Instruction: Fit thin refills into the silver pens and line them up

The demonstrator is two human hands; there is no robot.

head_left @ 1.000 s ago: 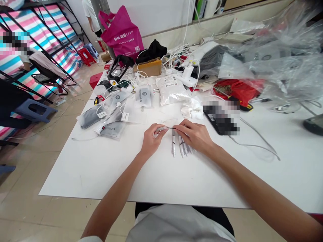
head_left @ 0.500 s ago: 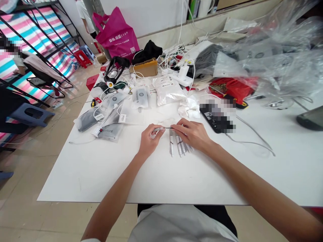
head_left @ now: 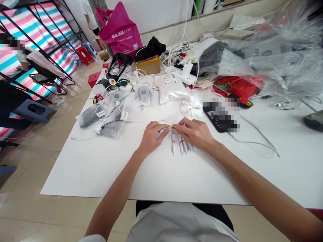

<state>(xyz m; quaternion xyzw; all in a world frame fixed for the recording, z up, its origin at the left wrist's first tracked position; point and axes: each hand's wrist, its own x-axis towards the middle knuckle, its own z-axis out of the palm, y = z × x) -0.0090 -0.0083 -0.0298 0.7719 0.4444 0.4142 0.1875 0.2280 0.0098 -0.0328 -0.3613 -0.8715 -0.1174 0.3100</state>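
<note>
My left hand (head_left: 152, 137) and my right hand (head_left: 197, 133) meet above the middle of the white table (head_left: 156, 178). Between their fingertips a slim pen (head_left: 166, 128) lies level, pinched at its left by the left thumb and fingers and at its right by the right hand's. Much of it is hidden by the fingers. Just below, a white pen (head_left: 173, 144) with dark marks rests on the tabletop, pointing toward me. Several similar pens (head_left: 181, 146) lie side by side to its right, partly under my right hand.
Bagged packets (head_left: 111, 127) and cables lie to the left, and a puffy white package (head_left: 170, 89) sits behind my hands. Crumpled tissue (head_left: 192, 107) and a black phone-like device (head_left: 217, 117) are at the right. Clear plastic bags (head_left: 277, 64) pile up far right; a magenta bag (head_left: 121, 32) stands behind.
My left fingers have gone from curled round the pen to straighter along it, and its pale barrel shows less. My right hand keeps its pinch. The whole view has shifted slightly.
</note>
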